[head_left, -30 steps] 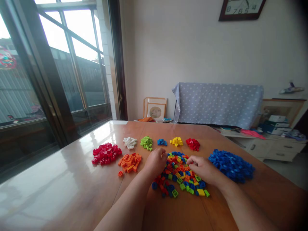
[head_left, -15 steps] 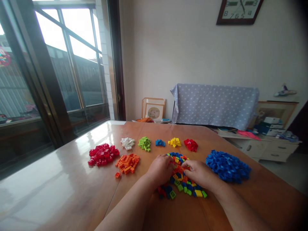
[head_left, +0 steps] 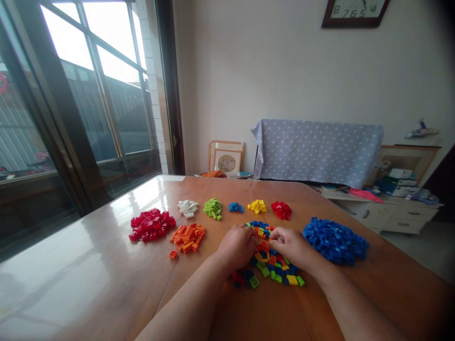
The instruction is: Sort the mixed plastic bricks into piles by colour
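Note:
A mixed heap of small toy building bricks (head_left: 265,272) in green, yellow, orange, red and blue lies on the table in front of me. Over its left side my left hand (head_left: 237,245) is closed, fingers curled inward and largely hidden behind its back. Facing it from the right, my right hand (head_left: 290,244) has thumb and forefinger pinched together above the heap. Whatever either hand holds is too small or too covered to make out. Between the two hands, orange and blue bricks show.
Sorted piles ring the heap: crimson bricks (head_left: 152,225), orange bricks (head_left: 187,237), white bricks (head_left: 187,208), lime bricks (head_left: 213,209), a few blue bricks (head_left: 236,207), yellow bricks (head_left: 257,206), red bricks (head_left: 281,210). A large blue pile (head_left: 336,240) lies right on the wooden table (head_left: 106,284).
My right hand's fingers have drawn together into a pinch and lifted slightly from the heap. The left hand stays nearly in place. The view has tilted a little.

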`<state>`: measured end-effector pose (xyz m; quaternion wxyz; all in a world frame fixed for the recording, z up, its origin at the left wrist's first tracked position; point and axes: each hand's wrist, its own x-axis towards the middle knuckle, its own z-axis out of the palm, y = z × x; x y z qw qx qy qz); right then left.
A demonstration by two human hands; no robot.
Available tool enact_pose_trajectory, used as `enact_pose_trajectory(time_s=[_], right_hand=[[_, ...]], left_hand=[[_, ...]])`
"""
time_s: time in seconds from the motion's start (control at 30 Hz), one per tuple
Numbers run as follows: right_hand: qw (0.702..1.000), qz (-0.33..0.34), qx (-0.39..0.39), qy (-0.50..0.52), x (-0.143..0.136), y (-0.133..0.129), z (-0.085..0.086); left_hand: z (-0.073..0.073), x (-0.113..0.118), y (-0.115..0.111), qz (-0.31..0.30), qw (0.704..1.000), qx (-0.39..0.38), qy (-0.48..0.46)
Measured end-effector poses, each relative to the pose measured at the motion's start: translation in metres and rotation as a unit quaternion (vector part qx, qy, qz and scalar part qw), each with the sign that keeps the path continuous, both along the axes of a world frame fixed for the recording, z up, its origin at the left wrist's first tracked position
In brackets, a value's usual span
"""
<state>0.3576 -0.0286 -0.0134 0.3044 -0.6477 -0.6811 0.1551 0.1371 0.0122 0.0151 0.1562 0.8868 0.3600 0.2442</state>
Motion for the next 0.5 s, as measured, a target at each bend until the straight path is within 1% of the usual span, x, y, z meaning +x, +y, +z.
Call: enact_pose_trajectory(time_s=[0.1,0.23,0.37,0.5], right_hand=[[0.998,-0.005,0.001,0.065,-0.002,0.001,0.002],[0.991,0.007,0.006,0.134,-0.01,0.0,0.008],[0.981,0.048,-0.008,0.186,-0.017,-0.001,0.009],[0.969,0.088,-0.032,0.228,-0.022,-0.002,0.007]], left_hand=[[0.0,0.001,0.0,-0.012,1.0,-0.003,-0.015],[-0.002,0.003,-0.003,-0.031,0.998,-0.01,-0.059],[-0.003,0.005,-0.008,-0.043,0.995,-0.038,-0.078],[-0.006,0.006,-0.009,-0.024,0.996,-0.033,-0.081]])
